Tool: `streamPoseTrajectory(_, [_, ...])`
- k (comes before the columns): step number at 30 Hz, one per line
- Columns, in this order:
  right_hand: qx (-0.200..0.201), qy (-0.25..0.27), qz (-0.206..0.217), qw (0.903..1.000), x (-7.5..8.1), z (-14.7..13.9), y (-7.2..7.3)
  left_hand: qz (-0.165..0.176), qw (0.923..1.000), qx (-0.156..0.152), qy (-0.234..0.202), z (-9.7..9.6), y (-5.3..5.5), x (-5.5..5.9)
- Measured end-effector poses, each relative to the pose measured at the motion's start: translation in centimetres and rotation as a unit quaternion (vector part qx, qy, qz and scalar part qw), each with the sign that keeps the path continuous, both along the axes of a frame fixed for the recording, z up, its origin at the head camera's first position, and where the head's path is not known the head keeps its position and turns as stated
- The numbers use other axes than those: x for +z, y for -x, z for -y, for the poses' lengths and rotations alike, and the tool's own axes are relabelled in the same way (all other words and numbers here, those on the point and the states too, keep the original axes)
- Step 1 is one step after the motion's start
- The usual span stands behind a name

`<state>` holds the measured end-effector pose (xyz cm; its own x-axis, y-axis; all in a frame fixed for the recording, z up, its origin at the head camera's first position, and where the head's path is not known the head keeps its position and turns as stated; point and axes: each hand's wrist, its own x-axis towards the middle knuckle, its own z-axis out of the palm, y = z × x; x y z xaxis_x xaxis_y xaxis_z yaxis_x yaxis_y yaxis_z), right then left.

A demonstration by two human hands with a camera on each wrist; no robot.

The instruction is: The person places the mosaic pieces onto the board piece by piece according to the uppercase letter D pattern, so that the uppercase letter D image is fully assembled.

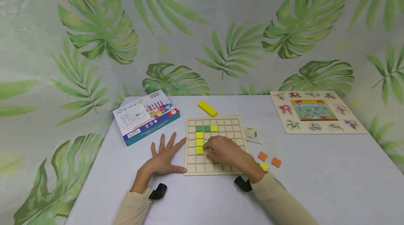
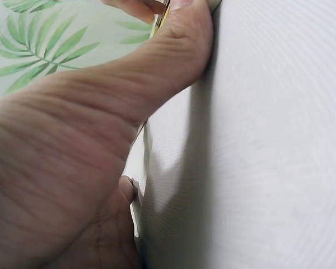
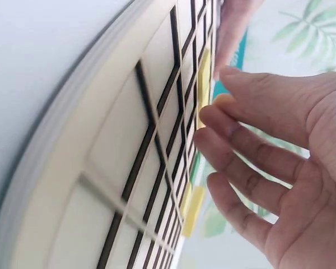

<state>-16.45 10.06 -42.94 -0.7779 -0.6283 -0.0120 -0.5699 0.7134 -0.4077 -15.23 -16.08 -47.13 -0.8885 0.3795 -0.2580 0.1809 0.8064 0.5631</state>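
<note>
A wooden grid board (image 1: 221, 171) lies on the table with green and yellow square tiles in its cells. Two green tiles (image 1: 203, 128) and a yellow tile (image 1: 214, 128) form a row, and several yellow tiles (image 1: 199, 142) run down below its left end. My left hand (image 1: 162, 158) rests with spread fingers at the board's left side, its thumb at the lower left corner. Over the middle of the board, my right hand (image 1: 225, 150) has loosely bent fingers beside the lowest yellow tile. In the right wrist view no tile shows clearly between its fingers (image 3: 235, 162).
A bead game box (image 1: 145, 116) stands at the back left. Behind the board lies a yellow bar (image 1: 207, 108). To the right are a pattern card (image 1: 253, 134), two orange tiles (image 1: 262, 156) and a picture puzzle board (image 1: 318, 113). Green and yellow pieces (image 1: 264, 166) lie partly under my right wrist.
</note>
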Motion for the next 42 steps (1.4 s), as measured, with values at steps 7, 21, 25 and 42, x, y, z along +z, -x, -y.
streamPoseTrajectory(7, [-0.033,0.010,0.017,0.9993,0.4,-2.4,-0.5,-0.005,1.0000,0.002,0.000,-0.1,0.1,0.0])
streamPoseTrajectory(21, [-0.070,0.023,0.055,0.9958,0.6,-7.8,-1.4,0.000,1.0000,0.003,-0.005,-0.3,0.0,0.2])
streamPoseTrajectory(25, [-0.093,0.015,0.068,0.9933,0.5,-9.3,-1.6,-0.001,1.0000,0.007,-0.004,-0.3,0.0,0.1])
streamPoseTrajectory(42, [-0.106,0.036,0.122,0.9862,1.0,-15.1,-1.1,-0.013,0.9997,0.002,-0.021,0.1,-0.3,-0.1])
